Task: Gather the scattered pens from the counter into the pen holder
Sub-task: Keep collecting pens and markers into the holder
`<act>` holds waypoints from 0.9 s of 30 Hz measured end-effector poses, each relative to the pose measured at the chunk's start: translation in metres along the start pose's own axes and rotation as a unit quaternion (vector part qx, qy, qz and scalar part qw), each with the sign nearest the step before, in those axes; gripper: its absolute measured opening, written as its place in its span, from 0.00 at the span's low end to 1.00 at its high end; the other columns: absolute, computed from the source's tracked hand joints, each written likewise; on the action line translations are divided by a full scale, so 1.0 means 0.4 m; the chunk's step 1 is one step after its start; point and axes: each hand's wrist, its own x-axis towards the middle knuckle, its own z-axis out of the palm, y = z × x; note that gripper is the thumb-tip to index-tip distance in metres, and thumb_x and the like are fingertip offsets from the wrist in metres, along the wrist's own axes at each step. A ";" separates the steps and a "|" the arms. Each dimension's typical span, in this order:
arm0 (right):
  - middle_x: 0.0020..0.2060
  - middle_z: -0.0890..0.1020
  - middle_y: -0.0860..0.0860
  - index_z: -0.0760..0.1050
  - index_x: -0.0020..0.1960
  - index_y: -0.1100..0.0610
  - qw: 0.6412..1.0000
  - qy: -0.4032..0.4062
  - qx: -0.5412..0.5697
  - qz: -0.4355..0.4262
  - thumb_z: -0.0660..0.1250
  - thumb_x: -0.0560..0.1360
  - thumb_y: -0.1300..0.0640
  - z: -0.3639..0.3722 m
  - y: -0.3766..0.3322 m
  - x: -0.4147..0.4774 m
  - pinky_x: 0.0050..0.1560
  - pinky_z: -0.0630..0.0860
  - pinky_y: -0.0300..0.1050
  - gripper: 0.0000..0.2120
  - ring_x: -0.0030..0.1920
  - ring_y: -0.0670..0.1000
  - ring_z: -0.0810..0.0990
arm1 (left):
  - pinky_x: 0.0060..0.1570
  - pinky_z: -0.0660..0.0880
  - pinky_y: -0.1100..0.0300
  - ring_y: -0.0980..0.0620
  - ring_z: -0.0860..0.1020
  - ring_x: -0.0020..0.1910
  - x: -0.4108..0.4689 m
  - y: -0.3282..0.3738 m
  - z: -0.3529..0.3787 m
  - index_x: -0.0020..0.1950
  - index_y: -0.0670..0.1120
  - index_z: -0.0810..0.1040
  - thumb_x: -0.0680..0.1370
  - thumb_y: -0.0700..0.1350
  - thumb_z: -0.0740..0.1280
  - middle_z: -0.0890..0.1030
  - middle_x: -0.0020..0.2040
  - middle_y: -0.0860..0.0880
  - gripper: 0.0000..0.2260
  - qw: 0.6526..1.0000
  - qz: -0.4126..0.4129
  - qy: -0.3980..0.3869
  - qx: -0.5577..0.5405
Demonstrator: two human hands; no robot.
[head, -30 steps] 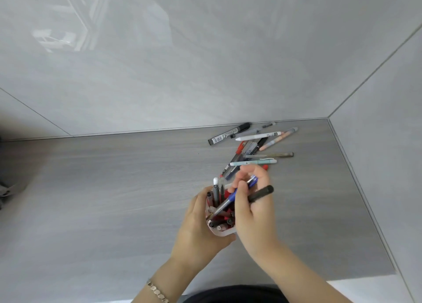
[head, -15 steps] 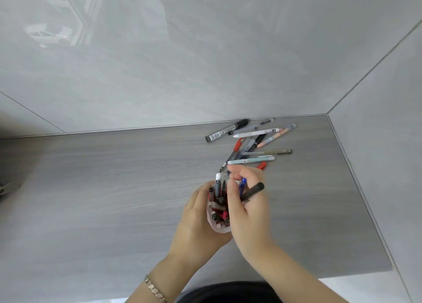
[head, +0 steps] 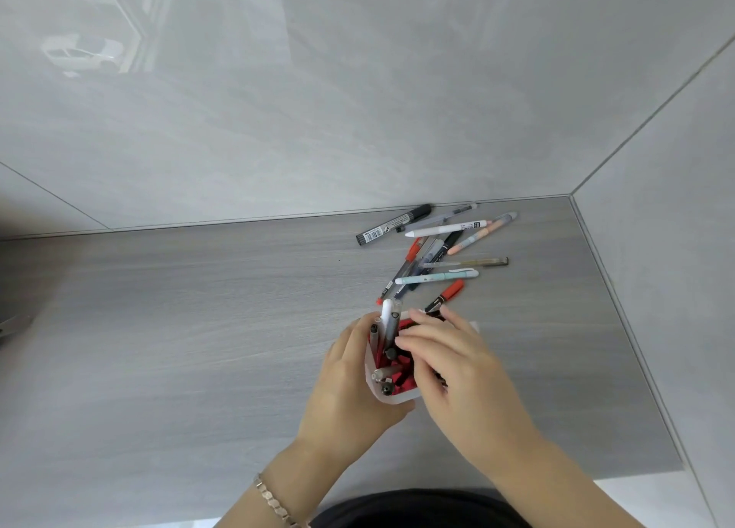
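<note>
Roughly half done. Pen holder (head: 391, 398) packed w/ pens, gripped by left hand (head: 350, 388). Right hand (head: 453, 372) over rim, fingers loose, apparently empty. Scattered pens (head: 437, 249) left on counter (head: 199, 328) behind holder.

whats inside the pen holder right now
The pen holder holds a crowd of pens, grey, white and red-capped, ends up. The right hand covers its right side, so anything there is hidden.
</note>
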 end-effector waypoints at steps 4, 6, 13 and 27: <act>0.68 0.68 0.41 0.69 0.66 0.51 0.990 -0.070 0.117 0.045 0.59 0.75 0.52 -0.003 -0.017 0.006 0.74 0.55 0.41 0.19 0.73 0.41 0.59 | 0.64 0.69 0.58 0.60 0.69 0.63 0.005 0.029 -0.014 0.65 0.59 0.62 0.62 0.55 0.71 0.70 0.61 0.62 0.34 1.000 0.020 -0.022 -0.011; 0.72 0.57 0.38 0.62 0.68 0.43 0.968 -0.137 0.192 0.084 0.57 0.74 0.46 -0.019 -0.049 0.020 0.72 0.52 0.33 0.22 0.74 0.37 0.49 | 0.64 0.69 0.59 0.59 0.68 0.65 0.000 0.037 -0.015 0.65 0.60 0.62 0.61 0.57 0.67 0.69 0.63 0.63 0.33 0.998 -0.005 -0.035 -0.044; 0.53 0.79 0.44 0.74 0.55 0.51 0.977 0.060 0.184 0.090 0.64 0.74 0.62 -0.107 0.076 0.165 0.60 0.64 0.25 0.12 0.56 0.34 0.74 | 0.49 0.63 0.84 0.77 0.67 0.54 0.001 -0.004 -0.034 0.53 0.70 0.62 0.60 0.42 0.78 0.69 0.54 0.68 0.36 0.998 -0.042 0.003 -0.040; 0.58 0.77 0.56 0.78 0.58 0.57 0.963 -0.188 -0.099 0.167 0.72 0.70 0.60 0.052 0.423 0.196 0.62 0.64 0.48 0.17 0.60 0.61 0.70 | 0.46 0.68 0.78 0.62 0.73 0.56 -0.003 -0.066 -0.098 0.54 0.71 0.61 0.59 0.38 0.79 0.69 0.54 0.69 0.40 0.995 -0.077 0.067 -0.020</act>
